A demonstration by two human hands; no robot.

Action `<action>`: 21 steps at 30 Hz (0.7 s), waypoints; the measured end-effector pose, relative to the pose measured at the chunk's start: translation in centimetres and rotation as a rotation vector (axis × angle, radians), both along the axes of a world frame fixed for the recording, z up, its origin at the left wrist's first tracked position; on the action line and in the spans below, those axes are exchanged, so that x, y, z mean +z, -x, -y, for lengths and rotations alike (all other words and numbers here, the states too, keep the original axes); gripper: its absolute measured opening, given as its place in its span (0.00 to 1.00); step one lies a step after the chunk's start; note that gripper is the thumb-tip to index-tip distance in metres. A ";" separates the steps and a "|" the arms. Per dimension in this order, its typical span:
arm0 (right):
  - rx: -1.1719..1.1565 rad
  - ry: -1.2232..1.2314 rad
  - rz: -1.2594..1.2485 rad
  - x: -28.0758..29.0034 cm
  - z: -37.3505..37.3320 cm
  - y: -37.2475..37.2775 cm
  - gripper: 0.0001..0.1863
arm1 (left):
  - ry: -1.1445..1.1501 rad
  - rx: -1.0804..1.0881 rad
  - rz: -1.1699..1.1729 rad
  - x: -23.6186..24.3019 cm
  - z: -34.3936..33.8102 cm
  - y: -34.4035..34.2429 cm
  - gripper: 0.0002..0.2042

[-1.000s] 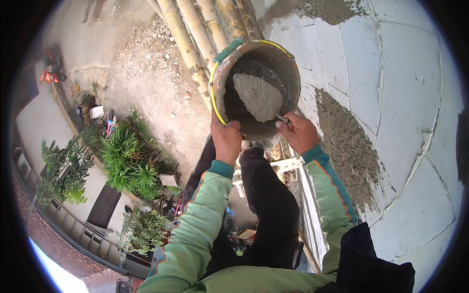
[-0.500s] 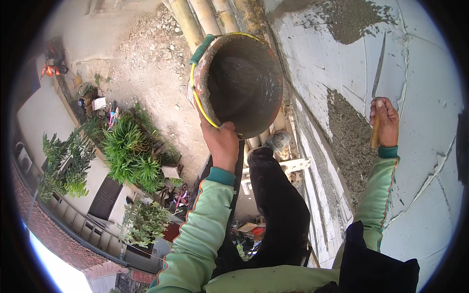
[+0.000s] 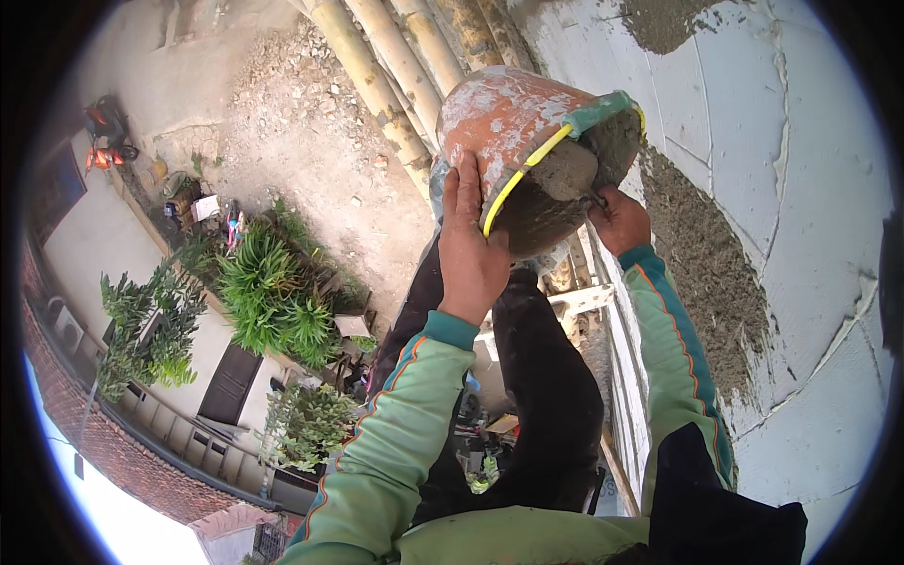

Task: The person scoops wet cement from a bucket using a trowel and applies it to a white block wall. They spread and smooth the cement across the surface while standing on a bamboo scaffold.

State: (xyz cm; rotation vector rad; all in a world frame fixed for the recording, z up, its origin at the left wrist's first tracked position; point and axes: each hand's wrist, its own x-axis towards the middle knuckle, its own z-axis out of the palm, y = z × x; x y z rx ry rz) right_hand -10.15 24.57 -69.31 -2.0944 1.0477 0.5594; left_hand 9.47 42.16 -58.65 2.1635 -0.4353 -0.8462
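Observation:
A mortar-crusted orange bucket [image 3: 513, 108] lies tilted on its side, its mouth turned toward the wall and toward me. My left hand [image 3: 471, 226] grips it at the near left rim, thumb at the edge and fingers along the outside. The yellow wire handle with its green grip [image 3: 603, 111] rests against the rim. At the mouth, my right hand [image 3: 621, 221] is closed on the trowel [image 3: 599, 199], whose blade reaches inside. Wet grey mortar [image 3: 562, 171] shows there, hiding much of the blade.
To the right stands a pale block wall [image 3: 819, 282] with a rough mortar patch [image 3: 702, 273]. Bamboo poles [image 3: 377, 75] run beyond the bucket. Far below on the left are rubble ground [image 3: 301, 122], green plants [image 3: 259, 282] and a motorbike [image 3: 110, 132]. My dark-trousered leg [image 3: 546, 358] is under the bucket.
The bucket has tipped over toward the wall, and my left hand has shifted along its rim and outer side. My right hand has brought the trowel from the wall leftward into the bucket's mouth.

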 end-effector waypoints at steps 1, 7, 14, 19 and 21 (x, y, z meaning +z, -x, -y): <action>-0.006 0.015 0.046 0.8 0.0 0.2 0.14 | 0.030 0.069 -0.097 -0.2 -0.2 0.1 0.47; -0.035 -0.087 0.111 7.1 -1.8 -2.7 0.12 | -0.015 0.336 -0.223 -2.3 -2.3 -0.1 0.35; -0.590 -1.107 0.019 2.2 8.2 -0.8 0.11 | -0.011 0.395 -0.025 -2.4 -2.5 -0.8 0.30; -0.748 -0.317 0.432 8.6 15.9 2.4 0.13 | -0.027 0.433 -0.065 -2.4 -3.2 -0.7 0.33; -0.598 -0.217 0.271 14.0 12.9 3.6 0.12 | -0.057 0.399 -0.102 -1.8 -3.1 -0.2 0.39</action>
